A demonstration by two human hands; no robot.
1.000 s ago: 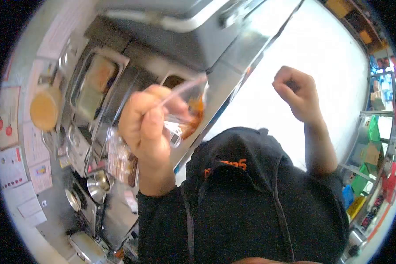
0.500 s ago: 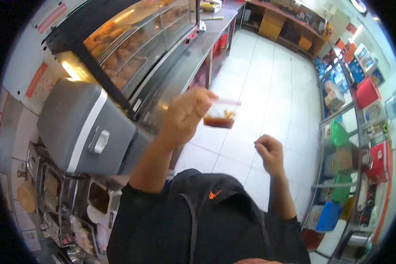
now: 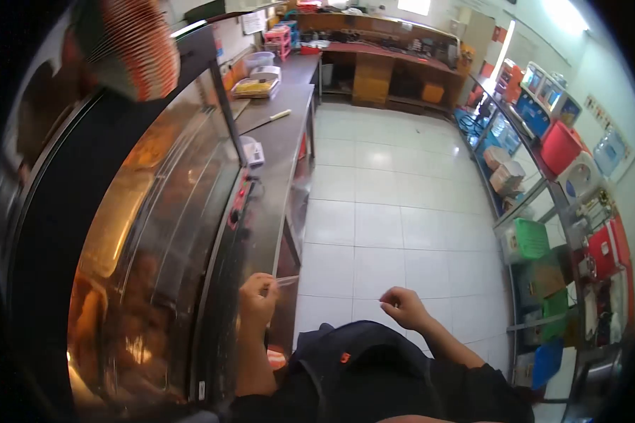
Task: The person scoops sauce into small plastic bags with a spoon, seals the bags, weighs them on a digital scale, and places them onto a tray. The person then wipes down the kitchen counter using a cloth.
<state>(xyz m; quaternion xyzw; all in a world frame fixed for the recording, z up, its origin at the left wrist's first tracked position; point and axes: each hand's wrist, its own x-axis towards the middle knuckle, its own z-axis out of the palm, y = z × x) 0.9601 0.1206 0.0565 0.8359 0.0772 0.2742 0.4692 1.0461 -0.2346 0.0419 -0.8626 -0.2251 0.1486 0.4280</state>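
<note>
The fingers of the left hand (image 3: 259,295) were bent and pinched together on the edge of a clear plastic bag (image 3: 286,280). The bag projected from the fingertips past the right edge of the surface (image 3: 279,151), toward the floor side; its lower part could not be told from the brown background. The fingers of the right hand (image 3: 404,308) were loosely curled toward the palm, with no object visible in them; how fully they were closed could not be told.

The left forearm pointed almost straight forward, alongside the surface's right edge. The right forearm slanted inward from its sleeve, placing the right hand over the tiled floor (image 3: 378,223), in front of the torso and well apart from the left hand.

A glass-fronted cabinet (image 3: 183,233) stood left of the left hand. Between the cabinet front and the surface's right edge ran a narrow bare strip. Farther along the surface lay a knife (image 3: 281,114), with a white device (image 3: 252,151) beside the cabinet's far corner. The tiled floor formed a wide lane from the surface's right edge to the shelf rack (image 3: 540,168), providing lateral room between the hands.
</note>
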